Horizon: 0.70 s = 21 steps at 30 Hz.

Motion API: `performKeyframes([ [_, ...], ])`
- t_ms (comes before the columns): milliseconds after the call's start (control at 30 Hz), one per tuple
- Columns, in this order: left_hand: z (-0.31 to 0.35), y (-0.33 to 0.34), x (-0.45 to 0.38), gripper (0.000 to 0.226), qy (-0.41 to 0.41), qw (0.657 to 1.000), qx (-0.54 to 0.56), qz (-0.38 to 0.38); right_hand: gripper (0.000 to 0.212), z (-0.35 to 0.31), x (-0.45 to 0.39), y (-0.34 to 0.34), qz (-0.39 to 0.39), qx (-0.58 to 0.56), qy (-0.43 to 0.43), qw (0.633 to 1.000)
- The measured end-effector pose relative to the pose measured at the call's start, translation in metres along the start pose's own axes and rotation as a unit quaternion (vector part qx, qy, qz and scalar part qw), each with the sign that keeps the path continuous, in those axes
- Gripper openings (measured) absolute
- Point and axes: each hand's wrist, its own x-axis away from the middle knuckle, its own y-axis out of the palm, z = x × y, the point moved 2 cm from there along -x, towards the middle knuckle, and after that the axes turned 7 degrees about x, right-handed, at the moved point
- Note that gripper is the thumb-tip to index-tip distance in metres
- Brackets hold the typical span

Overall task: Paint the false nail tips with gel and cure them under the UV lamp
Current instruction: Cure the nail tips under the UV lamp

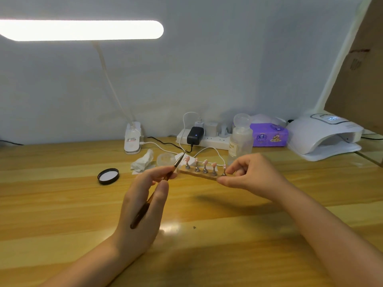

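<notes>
A wooden strip [204, 175] carries several small metal stands, each topped with a pink false nail tip [205, 162]. My right hand [251, 174] pinches the strip's right end and holds it above the table. My left hand [145, 195] grips a dark brown nail brush [154, 193]; its fine tip points up at the leftmost nail tip [187, 158]. The white UV lamp [325, 136] stands at the back right with its display lit. A small clear gel jar [165, 159] sits behind the brush tip, and its black lid [108, 176] lies to the left.
A crumpled tissue [143, 161] lies by the jar. A desk lamp base [132, 138], a power strip [204, 138] with cables, a clear pump bottle [240, 141] and a purple tissue pack [269, 135] line the wall. A cardboard box [360, 79] stands at the far right.
</notes>
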Motion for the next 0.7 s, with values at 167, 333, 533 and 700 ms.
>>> performKeyframes([
  [167,0.006,0.008,-0.014,0.025,0.020,0.999,0.013,-0.026,0.032,0.000,0.007,-0.045,0.064,-0.008,0.016,0.998],
  [333,-0.003,0.045,-0.016,0.027,-0.065,0.986,0.138,-0.065,0.044,0.030,0.034,-0.099,0.143,0.006,0.063,0.988],
  [533,0.019,0.134,-0.033,0.017,-0.075,0.966,0.215,-0.120,0.039,0.107,0.071,-0.163,0.233,0.062,0.184,0.953],
  [700,0.005,0.232,-0.063,0.009,-0.206,0.933,0.254,-0.148,0.027,0.169,0.078,-0.192,0.303,0.112,0.247,0.914],
])
